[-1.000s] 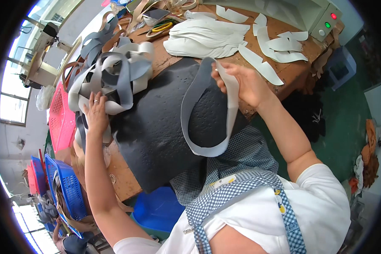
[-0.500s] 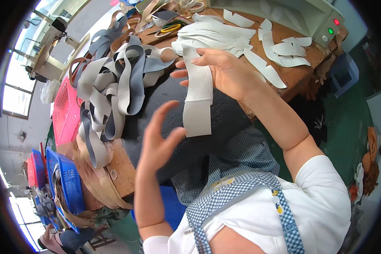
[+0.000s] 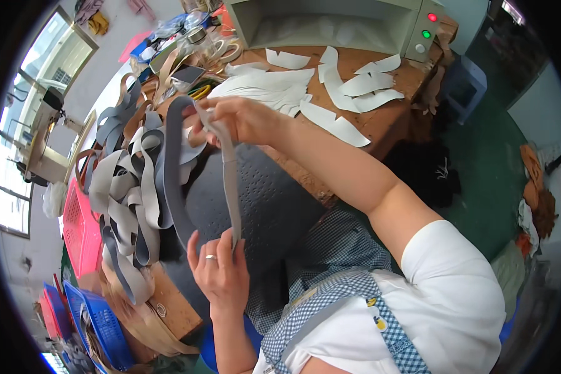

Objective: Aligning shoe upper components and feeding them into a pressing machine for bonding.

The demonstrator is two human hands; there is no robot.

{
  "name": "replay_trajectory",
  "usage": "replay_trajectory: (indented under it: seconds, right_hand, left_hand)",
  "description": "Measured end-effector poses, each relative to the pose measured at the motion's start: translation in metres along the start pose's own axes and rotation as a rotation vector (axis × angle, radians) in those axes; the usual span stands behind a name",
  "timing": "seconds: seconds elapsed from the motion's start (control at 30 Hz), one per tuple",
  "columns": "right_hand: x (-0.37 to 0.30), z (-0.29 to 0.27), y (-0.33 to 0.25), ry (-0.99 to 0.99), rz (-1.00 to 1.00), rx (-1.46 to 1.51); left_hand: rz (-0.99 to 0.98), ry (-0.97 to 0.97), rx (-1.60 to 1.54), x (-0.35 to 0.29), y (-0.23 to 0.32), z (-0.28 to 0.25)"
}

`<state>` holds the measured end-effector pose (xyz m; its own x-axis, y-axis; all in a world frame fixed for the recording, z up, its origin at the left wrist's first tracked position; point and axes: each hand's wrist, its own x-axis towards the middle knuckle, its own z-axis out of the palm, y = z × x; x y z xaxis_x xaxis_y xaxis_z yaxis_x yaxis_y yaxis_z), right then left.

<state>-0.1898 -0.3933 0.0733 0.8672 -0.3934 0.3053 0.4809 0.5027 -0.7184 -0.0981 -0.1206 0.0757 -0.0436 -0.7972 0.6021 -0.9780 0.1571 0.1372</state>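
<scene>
A grey-and-beige fabric strip (image 3: pixel 231 181) hangs between my two hands, seen nearly edge-on. My right hand (image 3: pixel 246 119) is closed on its upper end. At the lower end my left hand (image 3: pixel 221 271), with a ring on one finger, pinches the strip between its fingers. A dark grey length (image 3: pixel 173 168) curves down on the left side, from near my right hand to near my left; whether it is the same strip I cannot tell. Under both hands lies a dark pad (image 3: pixel 262 193) dotted with small holes.
Left of the pad lies a heap of grey strips (image 3: pixel 121 181). White cut pieces (image 3: pixel 265 87) are piled and spread on the wooden table (image 3: pixel 386 128). A metal box with lit buttons (image 3: pixel 324 31) stands at the back. Pink (image 3: pixel 81 230) and blue baskets (image 3: pixel 100 324) stand at left.
My left hand, open before, has closed on the strip's lower end. The strip has turned from flat to nearly edge-on. The view has shifted, with the box now more fully in sight.
</scene>
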Motion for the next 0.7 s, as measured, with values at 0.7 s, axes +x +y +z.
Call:
replay_trajectory:
  seconds: [0.7]
  right_hand:
    - [-0.159,0.007,0.039,0.743,-0.321,-1.531]
  left_hand:
    - [-0.146,-0.288,-0.276,0.018,0.03,0.073]
